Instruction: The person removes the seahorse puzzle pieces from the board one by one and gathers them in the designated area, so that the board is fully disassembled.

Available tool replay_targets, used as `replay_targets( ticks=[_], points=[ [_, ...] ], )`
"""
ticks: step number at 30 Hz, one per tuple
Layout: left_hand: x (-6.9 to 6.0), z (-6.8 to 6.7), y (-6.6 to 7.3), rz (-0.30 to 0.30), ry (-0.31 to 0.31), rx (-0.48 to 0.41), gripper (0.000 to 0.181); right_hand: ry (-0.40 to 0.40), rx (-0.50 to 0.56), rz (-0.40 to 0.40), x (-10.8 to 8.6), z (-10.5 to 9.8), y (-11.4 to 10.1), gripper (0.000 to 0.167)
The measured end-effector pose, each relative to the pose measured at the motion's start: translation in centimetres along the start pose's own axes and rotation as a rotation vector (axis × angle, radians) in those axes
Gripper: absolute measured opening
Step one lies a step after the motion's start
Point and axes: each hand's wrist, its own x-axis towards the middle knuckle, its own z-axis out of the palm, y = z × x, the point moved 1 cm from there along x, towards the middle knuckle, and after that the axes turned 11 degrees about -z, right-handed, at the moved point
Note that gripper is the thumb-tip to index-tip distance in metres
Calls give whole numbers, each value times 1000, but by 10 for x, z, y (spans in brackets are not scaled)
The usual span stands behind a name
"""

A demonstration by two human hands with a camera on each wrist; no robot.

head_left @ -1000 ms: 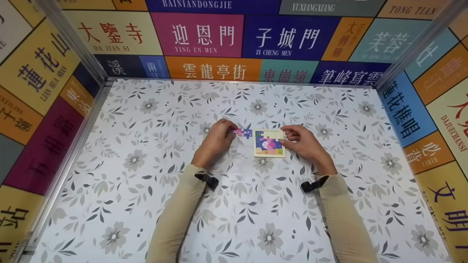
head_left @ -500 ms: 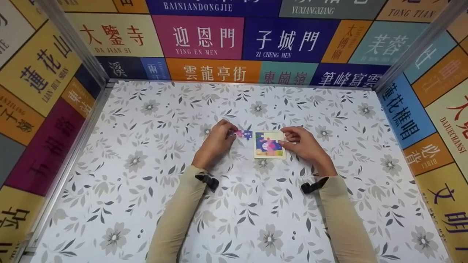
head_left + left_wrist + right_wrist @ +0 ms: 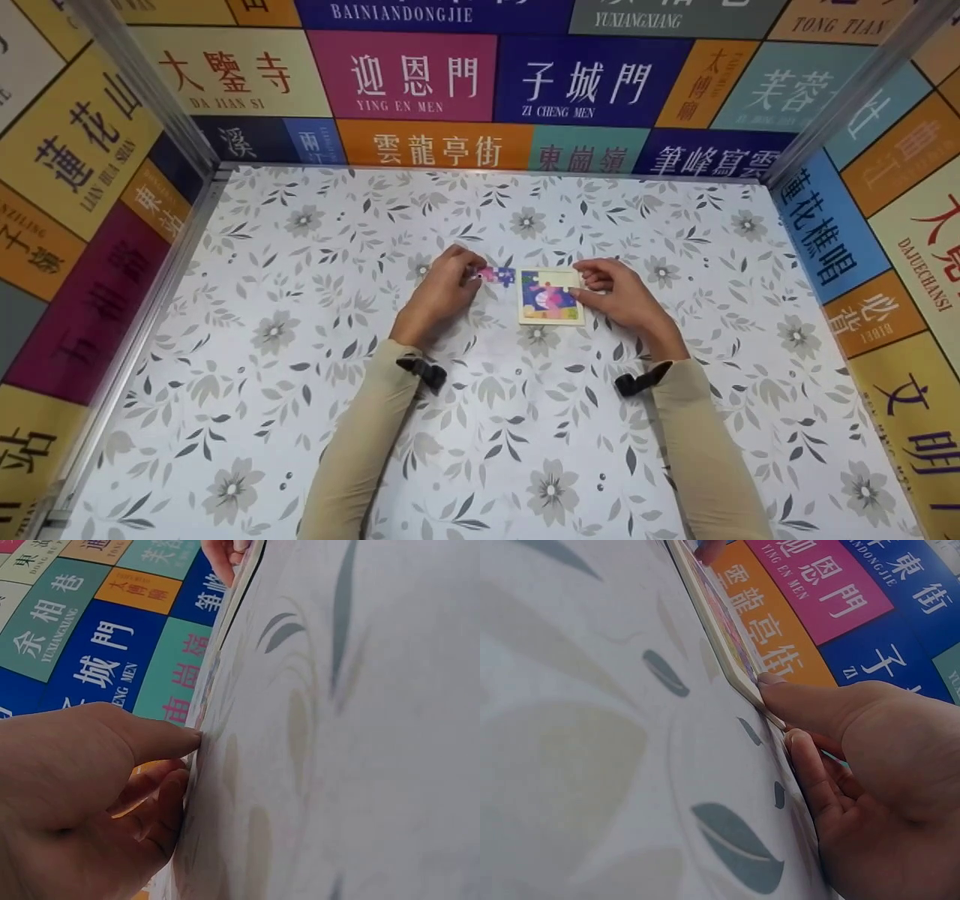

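Observation:
A small square jigsaw puzzle board (image 3: 551,322) with a pale rim lies flat on the table in the head view. Its picture is purple and pink, and a pale bare patch shows at its upper right. My right hand (image 3: 628,296) grips the board's right edge, thumb on top, as the right wrist view also shows. Left of the board, purple and pink puzzle pieces (image 3: 505,277) lie side by side. My left hand (image 3: 442,286) pinches the leftmost one at thumb and fingertips, partly covering it. In the left wrist view the pieces are seen almost edge-on.
The table (image 3: 540,412) wears a white cover with grey flowers and leaves. Panels (image 3: 420,75) with coloured lettering stand along its back and both sides. A black strap (image 3: 424,371) crosses the left cuff, and another strap (image 3: 641,379) the right cuff.
Both hands keep their places at the pieces and the board. Only a slight shift of the whole head view shows.

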Motion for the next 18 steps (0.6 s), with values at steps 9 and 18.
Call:
replay_targets(
  ticks=[9,18],
  points=[
    [-3,-9,20,-34,4,-16,28,0,-22,9,-1,0,-3,56],
    [-1,11,51,5,-87,17,25,3,-31,-2,0,1,0,56]
  ],
)
